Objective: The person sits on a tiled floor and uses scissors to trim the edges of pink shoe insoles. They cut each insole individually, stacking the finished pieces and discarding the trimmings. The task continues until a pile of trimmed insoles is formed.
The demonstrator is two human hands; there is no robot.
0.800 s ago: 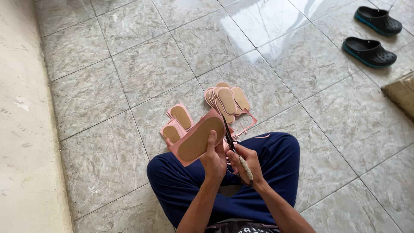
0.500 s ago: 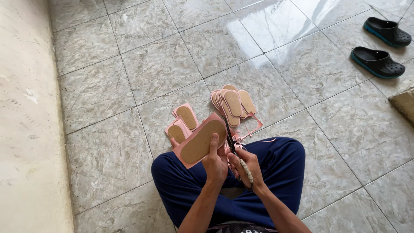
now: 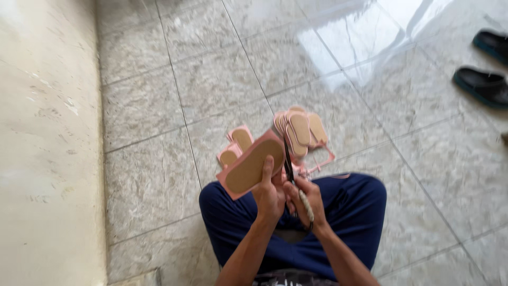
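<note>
The pink sheet with a tan sole shape (image 3: 253,165) sits just above the person's lap, its near right end pinched in the left hand (image 3: 269,193); it looks thin, light and slightly flexible, best gripped at the margin close to the cut. The right hand (image 3: 307,198) is closed around scissors (image 3: 292,175) whose blades touch the sheet's right edge. Beyond lie a stack of cut soles (image 3: 300,130) and pink offcuts (image 3: 235,148) on the tiled floor (image 3: 159,106), with 2 dark sandals (image 3: 484,85) far right.
</note>
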